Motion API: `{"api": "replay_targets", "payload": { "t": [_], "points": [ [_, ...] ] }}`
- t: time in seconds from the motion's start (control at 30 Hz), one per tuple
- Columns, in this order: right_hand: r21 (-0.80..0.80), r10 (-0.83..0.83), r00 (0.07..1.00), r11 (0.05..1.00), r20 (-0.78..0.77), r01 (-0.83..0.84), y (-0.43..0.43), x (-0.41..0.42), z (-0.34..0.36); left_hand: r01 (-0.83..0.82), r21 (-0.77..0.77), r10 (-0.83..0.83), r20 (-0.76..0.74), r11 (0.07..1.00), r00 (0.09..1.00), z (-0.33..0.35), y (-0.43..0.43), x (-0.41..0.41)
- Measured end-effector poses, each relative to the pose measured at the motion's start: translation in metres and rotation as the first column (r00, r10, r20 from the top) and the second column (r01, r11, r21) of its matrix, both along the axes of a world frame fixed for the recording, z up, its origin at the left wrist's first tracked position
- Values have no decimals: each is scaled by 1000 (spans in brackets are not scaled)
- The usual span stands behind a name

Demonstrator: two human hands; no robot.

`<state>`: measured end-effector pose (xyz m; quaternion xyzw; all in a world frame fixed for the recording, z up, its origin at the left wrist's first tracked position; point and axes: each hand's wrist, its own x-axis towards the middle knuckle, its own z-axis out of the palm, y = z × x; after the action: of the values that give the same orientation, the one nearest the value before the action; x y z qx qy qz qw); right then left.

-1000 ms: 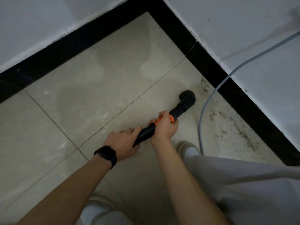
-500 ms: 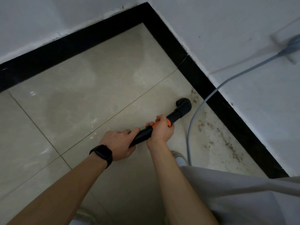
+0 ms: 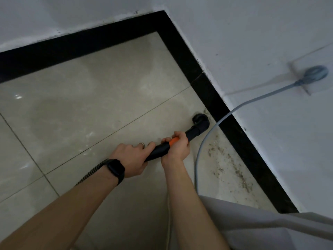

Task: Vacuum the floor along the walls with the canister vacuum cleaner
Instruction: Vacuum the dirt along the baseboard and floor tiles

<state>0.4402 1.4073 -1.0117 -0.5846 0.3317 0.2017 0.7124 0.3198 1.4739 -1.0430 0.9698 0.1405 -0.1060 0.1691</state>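
Nearest to the camera, at the bottom right, is a pale grey cloth (image 3: 270,230), seemingly the person's clothing. Two bare forearms reach forward from the lower edge.

The left wrist carries a black watch (image 3: 115,169), and a braided cord (image 3: 91,172) runs beside it. The left hand (image 3: 131,157) is curled around the rear part of the black vacuum tube (image 3: 159,149) and holds it firmly; one finger wears a ring (image 3: 142,144). Just in front of it, the right hand (image 3: 177,147) is also wrapped around the tube, at the place of an orange collar (image 3: 173,141). The two hands are near each other but do not touch.

The tube goes forward and to the right, low over the beige tiled floor (image 3: 90,114). It ends in a black elbow nozzle (image 3: 201,122), which points down to the floor just beside the black skirting (image 3: 243,141) of the right wall. Whether the nozzle touches the skirting, I cannot tell.

A grey cable (image 3: 198,159) lies on the floor to the right of the hands and passes close by the nozzle. Between the cable and the skirting, dark crumbs of dirt (image 3: 232,166) are scattered along the wall.

Further away, the cable climbs up the white wall (image 3: 252,42) to a round grey plug (image 3: 316,73), which is blurred. At the far end, the skirting of the two walls meets in a corner.
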Motion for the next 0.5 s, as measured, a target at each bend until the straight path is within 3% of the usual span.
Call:
{"api": "replay_targets", "payload": {
  "t": [0.5],
  "points": [
    [7, 36, 999, 999, 15, -36, -2, 40, 0, -15, 9, 15, 42, 1000, 999, 0, -5, 43]
  ]
}}
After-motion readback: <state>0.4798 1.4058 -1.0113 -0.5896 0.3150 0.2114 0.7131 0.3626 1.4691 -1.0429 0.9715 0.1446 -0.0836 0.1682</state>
